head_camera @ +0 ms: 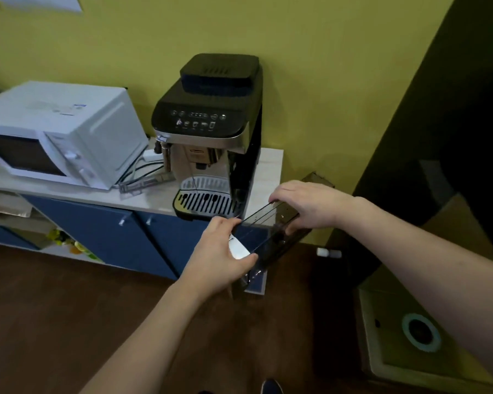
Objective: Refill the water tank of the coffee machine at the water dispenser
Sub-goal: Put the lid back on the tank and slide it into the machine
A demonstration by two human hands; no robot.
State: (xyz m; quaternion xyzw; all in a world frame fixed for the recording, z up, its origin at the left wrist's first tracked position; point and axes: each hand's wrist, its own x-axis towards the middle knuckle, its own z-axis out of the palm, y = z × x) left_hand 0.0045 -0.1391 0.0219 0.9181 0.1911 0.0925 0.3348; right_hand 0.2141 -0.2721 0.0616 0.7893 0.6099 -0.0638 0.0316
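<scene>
The black coffee machine [211, 129] stands on a light countertop [268, 166] against the yellow wall. In front of its right side I hold the dark, see-through water tank [271, 237], tilted, clear of the machine and over the counter's front edge. My left hand [222, 257] grips the tank's near end, where a white part shows. My right hand [310, 203] grips the far top edge. No water dispenser is clearly in view.
A white microwave [60, 132] sits on the counter to the left, with cables beside it. Blue cabinet doors [111, 231] are below. A dark tall unit [453, 123] stands at the right, a box with a round blue-ringed hole [421, 334] at lower right. Brown floor lies underfoot.
</scene>
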